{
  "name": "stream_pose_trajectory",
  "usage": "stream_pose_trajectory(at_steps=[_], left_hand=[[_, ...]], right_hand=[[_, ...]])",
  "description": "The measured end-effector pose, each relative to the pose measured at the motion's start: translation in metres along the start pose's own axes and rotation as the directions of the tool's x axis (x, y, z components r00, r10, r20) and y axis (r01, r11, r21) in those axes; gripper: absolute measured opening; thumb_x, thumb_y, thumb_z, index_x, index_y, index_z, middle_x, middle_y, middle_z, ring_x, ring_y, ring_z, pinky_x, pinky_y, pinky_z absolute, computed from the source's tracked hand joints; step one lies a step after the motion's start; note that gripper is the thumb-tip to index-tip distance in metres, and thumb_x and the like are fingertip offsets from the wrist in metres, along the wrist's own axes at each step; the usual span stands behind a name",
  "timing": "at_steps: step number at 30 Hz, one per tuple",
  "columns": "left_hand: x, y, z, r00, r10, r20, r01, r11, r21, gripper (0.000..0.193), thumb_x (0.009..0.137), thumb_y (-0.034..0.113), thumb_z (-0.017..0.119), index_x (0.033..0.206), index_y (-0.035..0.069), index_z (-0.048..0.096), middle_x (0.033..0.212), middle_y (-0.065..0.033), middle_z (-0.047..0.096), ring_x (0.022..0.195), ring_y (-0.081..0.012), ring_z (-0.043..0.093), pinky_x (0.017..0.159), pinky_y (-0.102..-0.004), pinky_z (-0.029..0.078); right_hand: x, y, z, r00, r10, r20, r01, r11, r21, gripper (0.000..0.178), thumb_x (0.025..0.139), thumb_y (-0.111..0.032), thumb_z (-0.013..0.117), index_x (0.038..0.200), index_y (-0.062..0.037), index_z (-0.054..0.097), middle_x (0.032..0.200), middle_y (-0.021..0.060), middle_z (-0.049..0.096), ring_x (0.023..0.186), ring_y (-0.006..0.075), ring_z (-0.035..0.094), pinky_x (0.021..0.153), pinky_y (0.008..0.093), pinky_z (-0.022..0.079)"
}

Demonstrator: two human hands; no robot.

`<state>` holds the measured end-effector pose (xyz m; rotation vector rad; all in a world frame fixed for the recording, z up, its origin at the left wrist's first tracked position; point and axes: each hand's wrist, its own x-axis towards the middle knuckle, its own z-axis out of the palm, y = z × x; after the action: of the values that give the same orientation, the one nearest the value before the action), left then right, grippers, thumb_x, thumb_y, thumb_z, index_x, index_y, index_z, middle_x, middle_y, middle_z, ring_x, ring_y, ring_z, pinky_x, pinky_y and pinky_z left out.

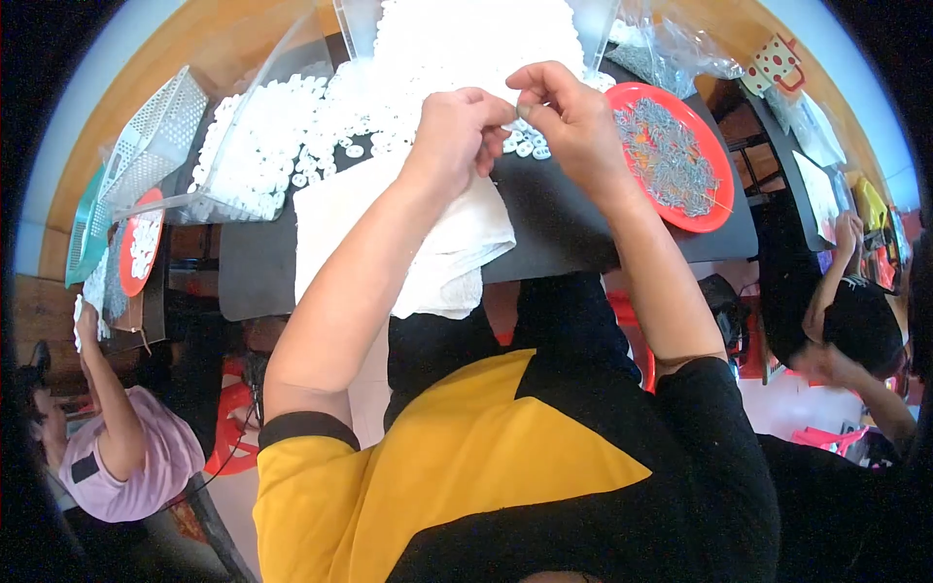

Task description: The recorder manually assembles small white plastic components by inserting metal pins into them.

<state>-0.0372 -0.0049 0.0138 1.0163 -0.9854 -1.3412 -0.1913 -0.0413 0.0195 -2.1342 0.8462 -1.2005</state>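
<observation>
Over the far edge of the dark table, my left hand (455,134) and my right hand (575,124) meet with thumbs and fingers pinched together. Whatever sits between the fingertips is too small to make out. Below and behind them lies a large heap of small white round plastic pieces (466,49), some ring-like, with a few loose white pieces (526,146) between my hands. To the right of my right hand stands a red plate (702,219) full of small grey metal pieces (666,155). A white cloth (389,228) is spread beneath my left forearm.
A clear plastic bin (262,199) with more white pieces is at the left, near a white perforated basket (155,131). Clear plastic bags (680,49) and a dotted mug (775,64) stand at the far right. One person (131,447) works at left, another (850,316) at right.
</observation>
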Motion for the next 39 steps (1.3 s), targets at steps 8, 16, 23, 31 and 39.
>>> stream_pose_trajectory(at_steps=[8, 16, 23, 31, 39], left_hand=[[0.002, 0.002, -0.003, 0.974, -0.205, 0.095, 0.223, 0.943, -0.246, 0.014, 0.082, 0.009, 0.057, 0.073, -0.003, 0.059, 0.064, -0.0088, 0.056, 0.05, -0.0147, 0.052, 0.037, -0.0249, 0.032], [0.0, 0.007, -0.006, 0.9, -0.275, 0.338, 0.358, 0.909, -0.214, 0.011, 0.085, 0.012, 0.054, 0.083, 0.001, 0.055, 0.072, -0.007, 0.056, 0.056, -0.0128, 0.049, 0.039, -0.022, 0.03], [0.0, 0.006, -0.006, 0.868, -0.305, 0.392, 0.411, 0.884, -0.223, 0.011, 0.084, 0.012, 0.056, 0.084, 0.001, 0.054, 0.072, -0.0072, 0.054, 0.056, -0.0121, 0.048, 0.038, -0.0218, 0.029], [-0.001, 0.006, -0.005, 0.933, -0.244, 0.263, 0.293, 0.942, -0.163, 0.015, 0.082, 0.012, 0.061, 0.079, -0.002, 0.059, 0.064, -0.0061, 0.053, 0.047, -0.011, 0.047, 0.035, -0.0229, 0.029], [-0.005, 0.002, 0.003, 0.997, -0.016, 0.077, 0.01, 0.997, 0.079, 0.015, 0.079, 0.013, 0.066, 0.073, 0.0, 0.062, 0.059, -0.0027, 0.052, 0.044, -0.0089, 0.047, 0.035, -0.0223, 0.028]], right_hand=[[0.003, 0.0, -0.01, 0.996, 0.039, 0.086, -0.042, 0.998, 0.038, 0.025, 0.084, 0.0, 0.056, 0.109, -0.0017, 0.058, 0.083, 0.0001, 0.057, 0.078, 0.0074, 0.054, 0.07, 0.0215, 0.044], [-0.016, -0.001, -0.01, 0.994, -0.104, -0.027, 0.103, 0.994, -0.04, 0.023, 0.085, 0.0, 0.058, 0.108, -0.0024, 0.058, 0.087, 0.0025, 0.059, 0.082, 0.0096, 0.059, 0.074, 0.023, 0.048], [-0.023, 0.0, -0.007, 0.956, -0.284, -0.072, 0.26, 0.935, -0.241, 0.023, 0.084, 0.001, 0.059, 0.107, -0.0023, 0.058, 0.085, 0.0078, 0.061, 0.076, 0.0168, 0.063, 0.07, 0.0272, 0.051], [-0.022, 0.005, -0.005, 0.979, -0.174, -0.106, 0.168, 0.984, -0.066, 0.025, 0.084, 0.001, 0.059, 0.109, -0.0011, 0.057, 0.088, 0.0039, 0.061, 0.081, 0.0105, 0.061, 0.073, 0.0235, 0.049], [-0.021, 0.011, -0.006, 0.995, -0.047, -0.087, 0.05, 0.999, 0.023, 0.026, 0.086, 0.002, 0.058, 0.111, -0.0003, 0.055, 0.09, 0.003, 0.06, 0.084, 0.0079, 0.059, 0.074, 0.021, 0.048]])
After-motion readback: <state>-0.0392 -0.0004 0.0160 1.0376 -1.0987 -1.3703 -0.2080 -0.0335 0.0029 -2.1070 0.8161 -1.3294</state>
